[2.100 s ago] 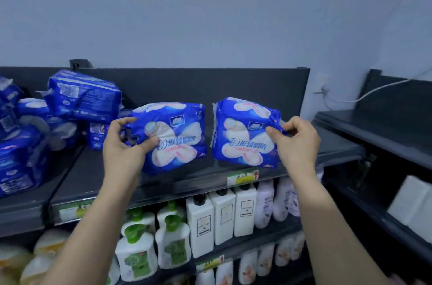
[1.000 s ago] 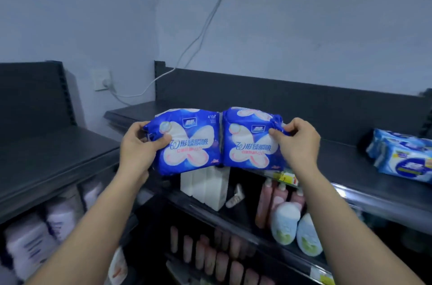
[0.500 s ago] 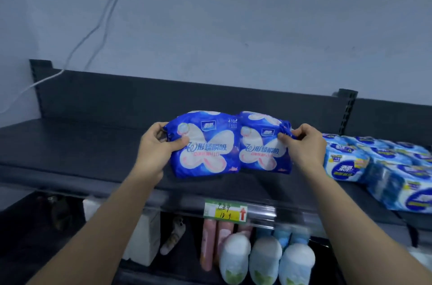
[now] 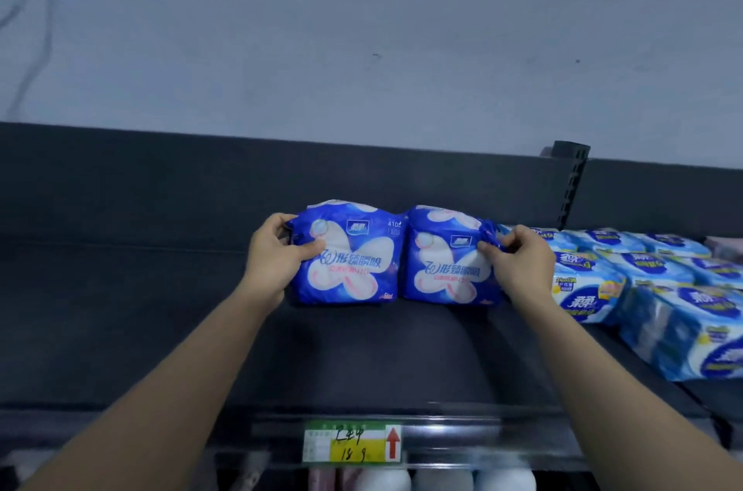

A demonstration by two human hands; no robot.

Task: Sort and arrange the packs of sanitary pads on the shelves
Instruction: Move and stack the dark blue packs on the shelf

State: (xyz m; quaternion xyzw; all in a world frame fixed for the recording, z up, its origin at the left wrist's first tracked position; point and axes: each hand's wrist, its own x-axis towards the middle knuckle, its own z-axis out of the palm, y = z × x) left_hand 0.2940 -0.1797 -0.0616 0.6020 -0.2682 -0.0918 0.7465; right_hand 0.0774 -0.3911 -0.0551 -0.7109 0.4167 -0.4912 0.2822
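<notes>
Two dark blue packs of sanitary pads with a white butterfly print stand side by side, touching, on the dark top shelf [image 4: 120,309]. My left hand [image 4: 277,261] grips the left edge of the left pack [image 4: 354,261]. My right hand [image 4: 518,261] pinches the upper right corner of the right pack [image 4: 446,269]. Both packs rest upright on the shelf near its back panel.
Right of the two packs lie several light blue and white pad packs [image 4: 643,289] in rows. A green and yellow price tag [image 4: 352,442] sits on the shelf's front rail. Bottle tops [image 4: 402,480] show on the shelf below. The shelf surface to the left is bare.
I have turned from the first shelf to this one, carrying both packs. Since half a second ago the packs have gone further back and now rest on the shelf.
</notes>
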